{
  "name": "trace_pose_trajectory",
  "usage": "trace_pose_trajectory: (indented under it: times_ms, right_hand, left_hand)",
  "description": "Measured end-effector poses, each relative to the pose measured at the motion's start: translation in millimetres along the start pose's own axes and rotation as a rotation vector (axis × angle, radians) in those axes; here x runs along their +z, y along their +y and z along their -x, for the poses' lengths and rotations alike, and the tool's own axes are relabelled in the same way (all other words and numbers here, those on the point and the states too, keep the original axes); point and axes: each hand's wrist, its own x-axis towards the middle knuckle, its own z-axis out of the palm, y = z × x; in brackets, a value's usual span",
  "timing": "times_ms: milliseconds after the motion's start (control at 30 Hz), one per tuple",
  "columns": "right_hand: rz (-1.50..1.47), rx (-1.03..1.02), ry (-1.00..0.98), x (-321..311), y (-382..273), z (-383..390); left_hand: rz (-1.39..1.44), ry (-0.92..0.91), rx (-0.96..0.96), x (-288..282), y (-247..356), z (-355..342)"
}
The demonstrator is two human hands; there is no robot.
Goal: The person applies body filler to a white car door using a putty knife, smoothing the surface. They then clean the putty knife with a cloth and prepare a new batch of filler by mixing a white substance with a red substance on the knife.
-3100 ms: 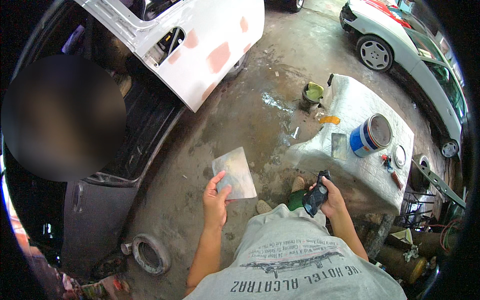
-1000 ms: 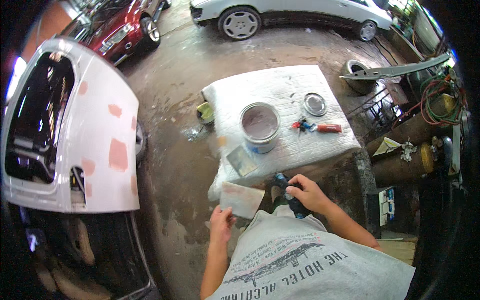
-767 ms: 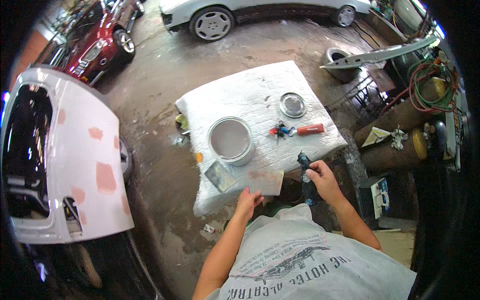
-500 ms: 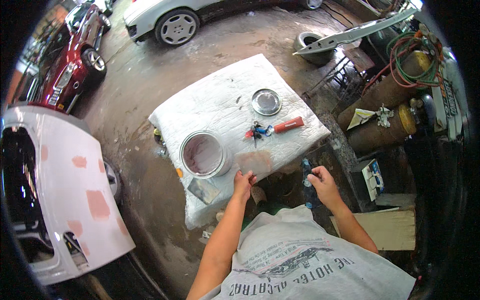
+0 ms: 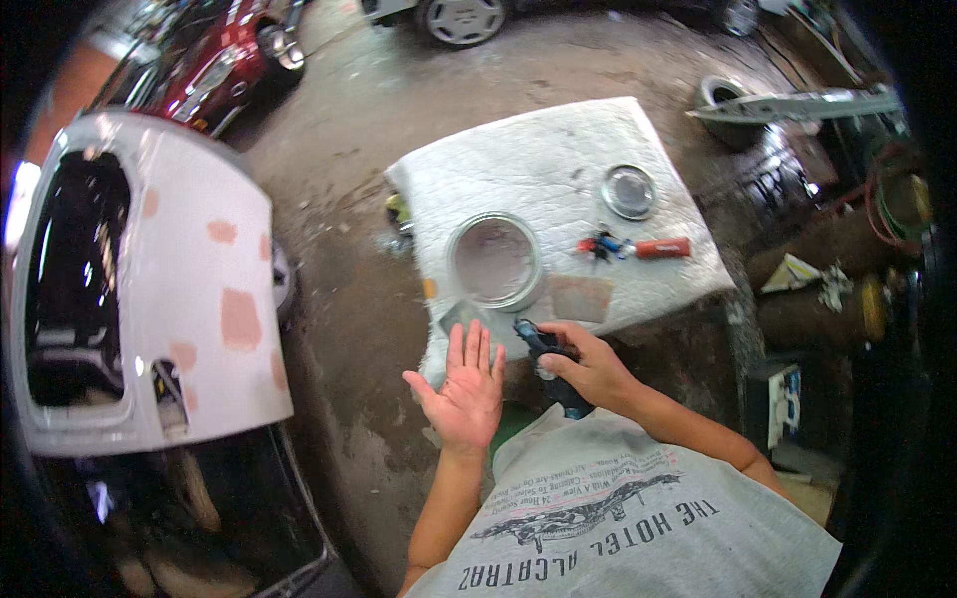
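My left hand (image 5: 466, 394) is raised palm up with its fingers stretched, and nothing lies in it. It is close to a grey flat plate (image 5: 457, 316), partly hidden behind the fingertips. My right hand (image 5: 590, 367) grips a dark blue-black, elongated hand tool (image 5: 545, 351), whose exact kind I cannot make out. Beyond the hands, an open metal can (image 5: 539, 261) holds pinkish-grey paste. To its right lies a thin flat sheet (image 5: 581, 298) smeared with pinkish paste. Farther back are a red tube (image 5: 663, 248), a small cluster of red, blue and black items (image 5: 603, 245) and a round metal lid (image 5: 630, 191).
A table with a white quilted cover (image 5: 538, 145) carries these things. At left stands a white car body panel (image 5: 189, 329) with pink filler patches. A red car (image 5: 214, 75), a white car's wheel (image 5: 461, 18), a loose tyre (image 5: 726, 92) and gas cylinders (image 5: 827, 317) surround it.
My left hand has left the flat sheet's edge and turned palm up, fingers spread. My right hand has brought the dark tool left, close to the left hand. The view has shifted left.
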Motion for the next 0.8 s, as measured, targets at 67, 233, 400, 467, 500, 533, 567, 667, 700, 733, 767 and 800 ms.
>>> trace_pose_trajectory:
  times_ms: [67,233,400,467,500,533,567,667,700,733,767,800]
  right_hand:
    - [-0.030,-0.105,-0.075,31,-9,-26]
    - [0.207,-0.359,-0.191,97,-66,-66]
    - [0.296,-0.235,-0.263,166,-58,-48]
    - [0.362,-0.482,-0.265,179,-47,-31]
    - [0.394,-0.522,-0.274,181,-46,-31]
    - [0.428,-0.508,-0.244,181,-49,-42]
    - [0.462,-0.494,-0.211,180,-56,-61]
    - [0.502,-0.465,-0.235,183,-58,-52]
    - [0.512,-0.463,-0.263,184,-52,-42]
    - [0.368,-0.605,-0.183,186,-47,-30]
    - [0.443,-0.590,-0.188,183,-46,-38]
    - [0.516,-0.575,-0.206,180,-46,-52]
  left_hand:
    - [-0.044,-0.018,0.113,14,18,8]
    - [-0.365,0.087,0.254,4,38,44]
    - [-0.786,0.233,0.335,4,54,51]
    - [-0.772,0.208,0.409,-9,65,50]
    - [-0.763,0.193,0.443,-14,67,50]
    - [-0.804,0.222,0.360,-4,60,60]
    - [-0.799,0.234,0.325,-11,54,65]
    - [-0.737,0.309,0.269,-5,50,67]
    - [-0.785,0.254,0.298,-9,58,58]
    - [-0.835,0.207,0.318,-13,67,55]
    - [-0.885,0.160,0.338,-15,72,54]
    - [-0.897,0.187,0.257,-11,66,58]
